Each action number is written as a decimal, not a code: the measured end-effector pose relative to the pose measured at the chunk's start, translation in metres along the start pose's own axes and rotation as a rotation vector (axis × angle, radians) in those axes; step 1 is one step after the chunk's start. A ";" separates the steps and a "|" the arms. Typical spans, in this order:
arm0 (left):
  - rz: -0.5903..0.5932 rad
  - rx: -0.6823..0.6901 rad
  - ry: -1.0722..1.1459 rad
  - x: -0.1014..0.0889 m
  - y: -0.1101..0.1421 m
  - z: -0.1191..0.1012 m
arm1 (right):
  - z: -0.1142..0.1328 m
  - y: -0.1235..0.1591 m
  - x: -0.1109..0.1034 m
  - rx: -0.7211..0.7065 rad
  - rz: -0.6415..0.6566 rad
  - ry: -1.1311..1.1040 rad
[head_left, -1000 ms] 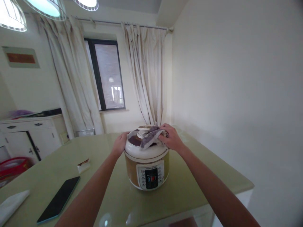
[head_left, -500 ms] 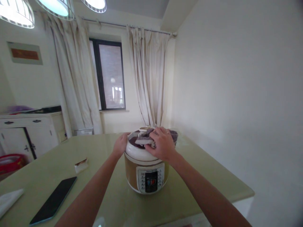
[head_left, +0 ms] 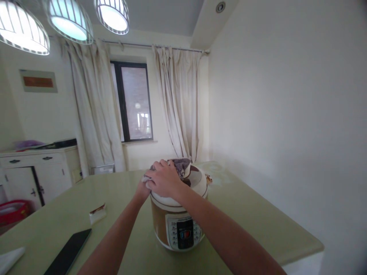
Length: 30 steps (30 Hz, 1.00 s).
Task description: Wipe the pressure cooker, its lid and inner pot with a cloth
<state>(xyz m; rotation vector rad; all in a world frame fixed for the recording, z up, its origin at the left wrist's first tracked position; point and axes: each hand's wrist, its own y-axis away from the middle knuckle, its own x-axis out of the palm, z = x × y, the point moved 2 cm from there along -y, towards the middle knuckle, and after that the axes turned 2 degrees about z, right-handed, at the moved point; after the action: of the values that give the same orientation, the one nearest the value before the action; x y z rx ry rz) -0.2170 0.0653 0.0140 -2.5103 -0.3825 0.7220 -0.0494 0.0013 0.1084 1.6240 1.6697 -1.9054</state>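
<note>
A white and gold electric pressure cooker (head_left: 160, 221) stands upright on the table, its control panel facing me. My right hand (head_left: 164, 179) is closed over a grey-purple cloth (head_left: 182, 167) and presses it onto the left part of the lid (head_left: 199, 187). Part of the cloth sticks out beyond my fingers across the lid's top. Against the cooker's upper left side, my left hand (head_left: 142, 192) grips the lid's edge; its fingers are mostly hidden behind the cloth and my right hand.
On the pale green table (head_left: 258, 225), a dark phone (head_left: 69, 250) and a small white packet (head_left: 98, 214) lie to the left. A white item (head_left: 10, 259) is at the left edge. The white wall (head_left: 286, 114) runs along the right; a cabinet (head_left: 51, 168) stands back left.
My right hand has slid the cloth from the right side of the lid over to the left, close to my left hand. The view has tilted up slightly.
</note>
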 end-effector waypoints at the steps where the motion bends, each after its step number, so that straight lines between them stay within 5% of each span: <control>1: 0.010 0.005 -0.003 -0.001 0.000 -0.002 | -0.003 0.005 -0.002 -0.002 -0.005 -0.024; 6: 0.060 0.055 0.000 -0.006 0.001 -0.015 | -0.022 0.031 -0.015 0.028 -0.061 -0.159; 13: 0.025 -0.077 0.001 -0.001 0.002 -0.023 | -0.052 0.064 -0.028 0.073 -0.209 -0.339; 25: 0.003 -0.097 -0.003 0.000 0.004 -0.020 | -0.122 0.104 -0.019 0.479 -0.340 -0.365; 30: 0.088 -0.112 0.072 0.001 0.002 -0.019 | -0.114 0.113 -0.021 0.474 -0.345 -0.256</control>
<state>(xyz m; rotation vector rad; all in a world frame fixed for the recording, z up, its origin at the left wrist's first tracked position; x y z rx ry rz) -0.2052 0.0565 0.0270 -2.6647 -0.2951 0.6575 0.1052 0.0360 0.0755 1.1869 1.5494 -2.7130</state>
